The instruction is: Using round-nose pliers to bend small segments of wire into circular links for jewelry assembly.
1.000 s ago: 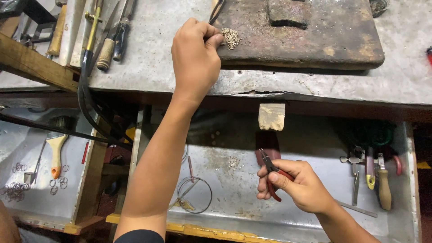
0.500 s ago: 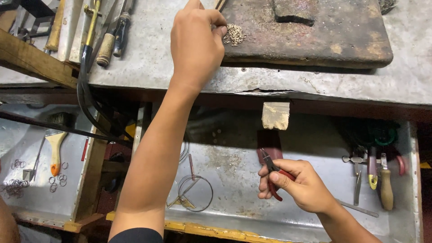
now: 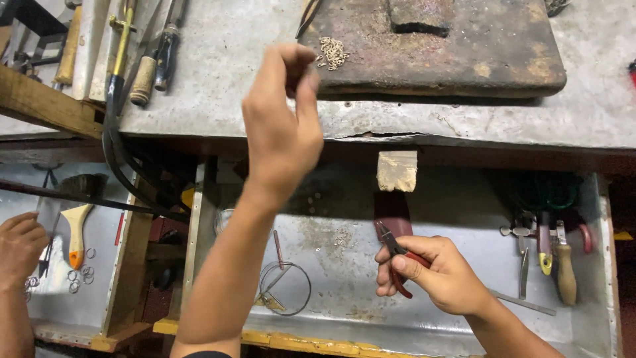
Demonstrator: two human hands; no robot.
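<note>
- The left hand (image 3: 281, 126) is hanging raised over the front edge of the counter (image 3: 225, 79), thumb and forefinger pressed together at the tips; whether a link is sitting between them is too small to tell.
- Just beyond those fingertips, a small heap of pale metal chain links (image 3: 330, 52) is lying on the near left corner of a dark, worn slab (image 3: 464, 53).
- The links are looking tiny, light and loose; by my reading they are likely scattering at a nudge and slipping from bare fingers, so a fingertip pinch on one link, or plier tips, is suiting them best.
- The right hand (image 3: 440, 275) is sitting low in the metal tray (image 3: 344, 292) under the counter, fingers wrapped shut around red-handled pliers (image 3: 396, 255), the nose pointing up and left, away from the palm.
- The pliers are looking stiff and solid, gripped by the handles.
- Left of the right hand, a wire ring (image 3: 285, 288) is lying on the tray floor; to its right, several hand tools (image 3: 550, 252) are resting against the tray wall.
- Far left of the left forearm, another person's hand (image 3: 20, 242) is resting near small metal rings (image 3: 79, 275).
- Beyond and left of the left hand, wooden-handled tools (image 3: 142, 79) are lying on the counter.
</note>
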